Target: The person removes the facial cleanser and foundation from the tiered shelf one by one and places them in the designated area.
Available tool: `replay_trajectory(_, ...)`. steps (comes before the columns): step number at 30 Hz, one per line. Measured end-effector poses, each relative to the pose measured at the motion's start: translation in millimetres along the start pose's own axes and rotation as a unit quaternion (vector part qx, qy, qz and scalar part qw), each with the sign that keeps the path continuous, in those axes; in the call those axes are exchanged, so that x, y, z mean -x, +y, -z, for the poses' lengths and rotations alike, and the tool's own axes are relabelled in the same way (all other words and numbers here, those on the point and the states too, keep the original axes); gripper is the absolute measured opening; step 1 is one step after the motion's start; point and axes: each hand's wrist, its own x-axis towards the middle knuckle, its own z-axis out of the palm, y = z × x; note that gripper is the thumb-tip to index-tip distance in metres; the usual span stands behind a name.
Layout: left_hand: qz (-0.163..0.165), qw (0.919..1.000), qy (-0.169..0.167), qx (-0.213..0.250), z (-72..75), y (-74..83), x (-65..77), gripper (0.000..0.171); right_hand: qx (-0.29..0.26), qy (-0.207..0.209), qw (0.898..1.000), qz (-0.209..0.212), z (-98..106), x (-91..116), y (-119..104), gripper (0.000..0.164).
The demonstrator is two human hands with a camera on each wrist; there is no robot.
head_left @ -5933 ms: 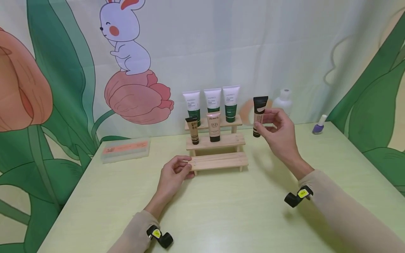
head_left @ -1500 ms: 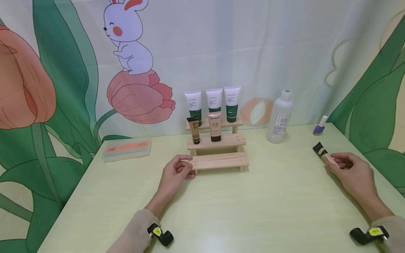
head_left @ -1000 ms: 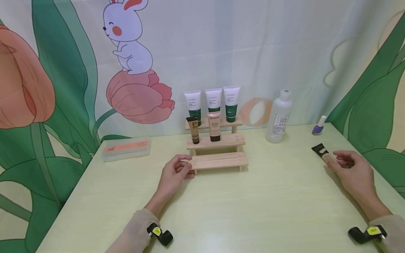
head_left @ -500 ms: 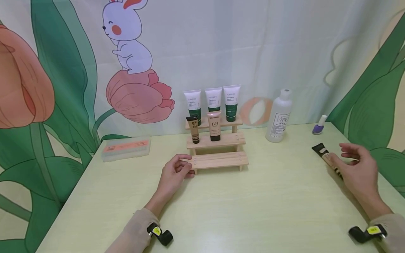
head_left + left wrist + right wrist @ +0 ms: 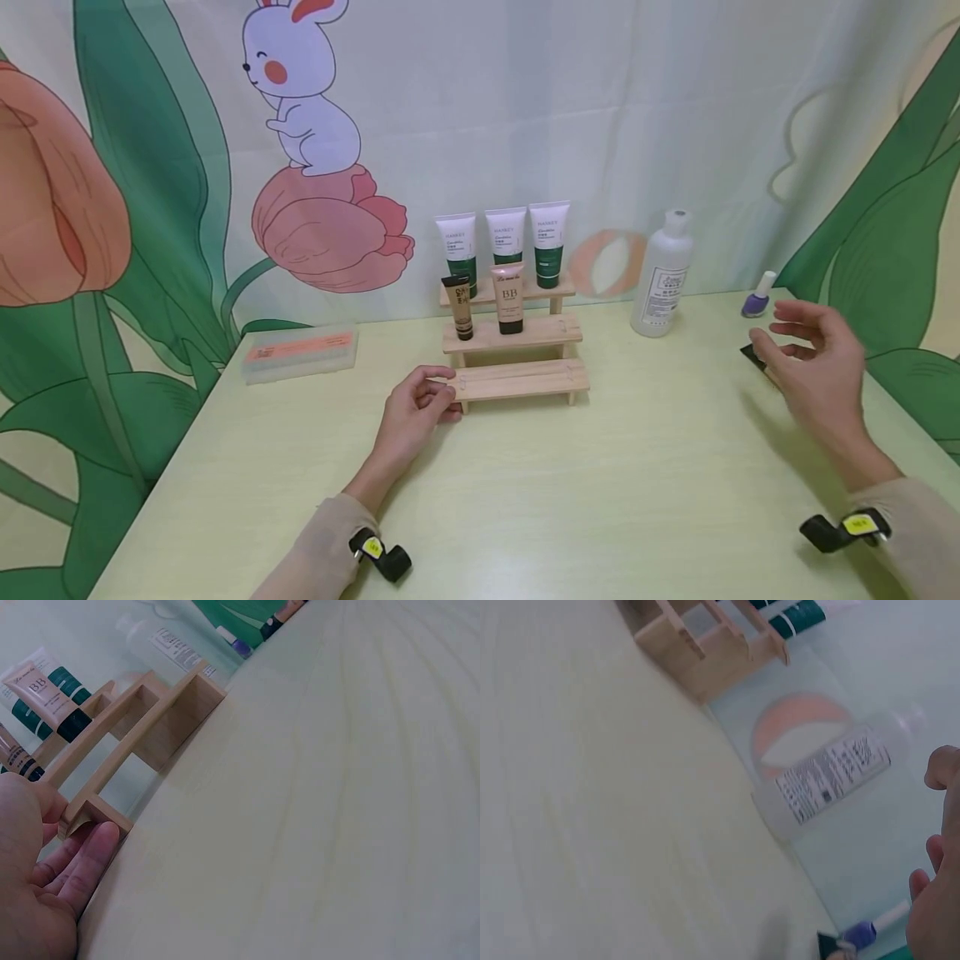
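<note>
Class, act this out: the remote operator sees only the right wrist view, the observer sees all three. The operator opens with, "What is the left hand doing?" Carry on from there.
Observer: The left hand grips the left end of the lowest step of the wooden display stand.
Operator: What stands on its middle step?
Observer: A pink BB tube and, to its left, a gold-and-black tube.
Operator: Is anything lying to the left of the stand?
Observer: Yes, a flat, translucent case.
</note>
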Motion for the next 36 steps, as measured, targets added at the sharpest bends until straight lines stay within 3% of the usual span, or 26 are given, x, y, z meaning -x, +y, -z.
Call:
replay_trajectory(16, 0.001, 1.0000, 0.000, -0.002, 1.0, -3.7, -1.5, 0.024, -0.054, -0.060, 0.996, 0.040, -67, 4, -50, 0.051)
replay_trajectory(25, -0.001, 1.0000, 0.001, -0.002, 0.2, -4.2, -2.1, 0.025, -0.132, -0.093, 0.984, 0.074, -113, 10, -73, 0.043)
replay_trajectory(36, -0.001, 1.0000, 0.000, -0.004, 0.0, -2.2, -1.0, 0.024, -0.167, -0.137, 0.973, 0.077, -157, 18, -92, 0.043)
